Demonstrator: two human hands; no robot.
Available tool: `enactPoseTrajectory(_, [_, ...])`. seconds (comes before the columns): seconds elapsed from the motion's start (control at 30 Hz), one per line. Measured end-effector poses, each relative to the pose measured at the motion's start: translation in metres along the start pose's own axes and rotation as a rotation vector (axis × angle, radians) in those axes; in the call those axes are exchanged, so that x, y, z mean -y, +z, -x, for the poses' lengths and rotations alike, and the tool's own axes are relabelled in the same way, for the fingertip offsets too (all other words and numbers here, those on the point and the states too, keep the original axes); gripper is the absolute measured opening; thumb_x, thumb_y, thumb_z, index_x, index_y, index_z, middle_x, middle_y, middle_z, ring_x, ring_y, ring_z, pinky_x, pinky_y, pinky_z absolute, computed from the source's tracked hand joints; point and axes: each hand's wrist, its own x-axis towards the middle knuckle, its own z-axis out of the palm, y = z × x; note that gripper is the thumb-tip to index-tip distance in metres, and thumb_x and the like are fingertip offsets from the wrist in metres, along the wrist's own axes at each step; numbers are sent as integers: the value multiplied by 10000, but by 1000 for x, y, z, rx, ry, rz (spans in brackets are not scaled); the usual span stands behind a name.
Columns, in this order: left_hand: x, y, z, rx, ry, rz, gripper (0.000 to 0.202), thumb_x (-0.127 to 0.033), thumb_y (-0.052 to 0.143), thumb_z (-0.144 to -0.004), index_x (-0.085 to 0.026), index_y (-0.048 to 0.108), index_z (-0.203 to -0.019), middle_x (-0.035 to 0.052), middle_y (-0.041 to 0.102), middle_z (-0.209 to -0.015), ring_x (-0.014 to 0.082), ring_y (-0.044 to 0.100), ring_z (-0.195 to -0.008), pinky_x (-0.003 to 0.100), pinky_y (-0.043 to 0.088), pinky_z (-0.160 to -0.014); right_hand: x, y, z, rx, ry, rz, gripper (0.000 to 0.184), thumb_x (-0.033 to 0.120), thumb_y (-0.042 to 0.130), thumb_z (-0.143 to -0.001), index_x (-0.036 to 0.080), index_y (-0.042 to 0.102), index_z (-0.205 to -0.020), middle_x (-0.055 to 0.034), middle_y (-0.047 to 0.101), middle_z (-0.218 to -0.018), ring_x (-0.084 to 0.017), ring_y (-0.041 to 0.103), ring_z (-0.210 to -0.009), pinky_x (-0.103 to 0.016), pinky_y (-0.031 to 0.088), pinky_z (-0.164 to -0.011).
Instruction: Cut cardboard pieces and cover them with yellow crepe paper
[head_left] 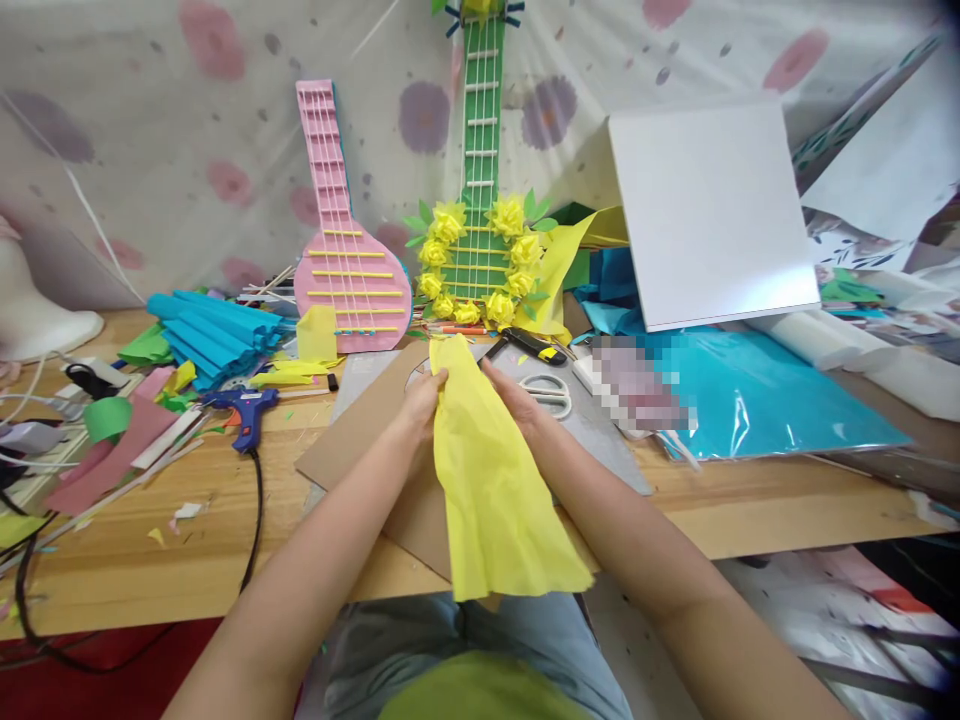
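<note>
A long strip of yellow crepe paper (495, 480) hangs between my hands over the table's front edge, flaring wider toward my lap. My left hand (421, 402) pinches its upper left edge, thumb on top. At the upper right edge, my right hand (517, 400) is closed on the same paper, with its fingers partly hidden behind it. Under both hands lies a brown cardboard sheet (345, 440) on a grey mat (611, 445). White-handled scissors (551, 395) and a black and yellow utility knife (534, 345) lie just beyond my right hand.
A pink paper guitar (352, 280) and a green one with yellow flowers (480, 235) lean at the back. At left are a blue glue gun (247, 408), its cord, and folded blue paper (217, 340). A white board (716, 215) and packaged blue sheets (772, 400) stand right.
</note>
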Motion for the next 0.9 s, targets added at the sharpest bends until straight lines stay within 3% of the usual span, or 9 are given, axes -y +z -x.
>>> enactPoseTrajectory(0.1, [16, -5, -3, -9, 71, -24, 179, -218, 441, -823, -153, 565, -935, 67, 665, -811, 173, 640, -712, 320, 511, -714, 4, -7, 3, 7, 91, -29, 408, 508, 485, -782, 142, 595, -926, -90, 662, -804, -192, 628, -738, -310, 496, -657])
enactPoseTrajectory(0.2, [30, -20, -8, -118, 206, -254, 130, -286, 483, -809, -179, 532, -864, 51, 647, -795, 159, 617, -684, 293, 498, -648, 15, -26, 4, -249, 22, 203, 356, 392, 665, -659, 164, 567, -914, -71, 654, -879, -187, 616, -757, -309, 481, -689])
enactPoseTrajectory(0.3, [38, -36, -12, -172, 321, -580, 183, -368, 501, -795, -187, 510, -820, 34, 622, -735, 161, 602, -681, 282, 479, -627, 30, -44, 1, -359, -41, 649, 417, 341, 702, -623, 184, 539, -973, -71, 633, -955, -209, 595, -818, -331, 458, -720])
enactPoseTrajectory(0.47, [35, -46, -8, -283, 363, -1056, 258, -373, 494, -793, -180, 465, -963, 41, 606, -732, 210, 607, -712, 333, 454, -662, 32, -46, -18, -282, -180, 1346, 497, 239, 673, -665, 155, 494, -1121, -135, 551, -1083, -264, 512, -1003, -367, 390, -852])
enactPoseTrajectory(0.57, [31, -45, 0, -381, 384, -1232, 416, -352, 510, -780, -146, 394, -1122, 117, 612, -872, 288, 607, -845, 410, 454, -713, 20, -39, -30, -296, -233, 1588, 543, 243, 677, -670, 116, 491, -1164, -176, 528, -1064, -297, 474, -1009, -394, 366, -861])
enactPoseTrajectory(0.67, [30, -42, 3, -491, 634, -1329, 499, -247, 541, -747, -114, 368, -1195, 206, 529, -1114, 336, 503, -1090, 469, 419, -855, 8, -29, -36, -411, -303, 1640, 611, 310, 686, -669, 120, 478, -1211, -198, 494, -1144, -340, 415, -1081, -447, 315, -910])
enactPoseTrajectory(0.73, [32, -39, 1, -409, 842, -1349, 426, -161, 491, -760, -131, 416, -1178, 193, 496, -1181, 305, 446, -1164, 458, 378, -946, 3, -23, -36, -438, -382, 1608, 511, 318, 619, -737, 130, 496, -1196, -180, 499, -1172, -322, 409, -1101, -433, 299, -932])
enactPoseTrajectory(0.8, [37, -35, -4, -205, 946, -1367, 363, -112, 410, -788, -158, 474, -1143, 155, 514, -1192, 257, 450, -1170, 420, 371, -980, -2, -16, -34, -372, -405, 1566, 329, 252, 507, -815, 132, 551, -1118, -154, 563, -1098, -276, 463, -1045, -384, 327, -908])
enactPoseTrajectory(0.9, [48, -32, -12, 8, 898, -1437, 390, -148, 346, -838, -142, 470, -1207, 140, 504, -1268, 233, 440, -1206, 387, 369, -997, -11, -10, -32, -197, -367, 1538, 263, 174, 408, -852, 133, 607, -1018, -126, 638, -983, -232, 538, -942, -347, 347, -883])
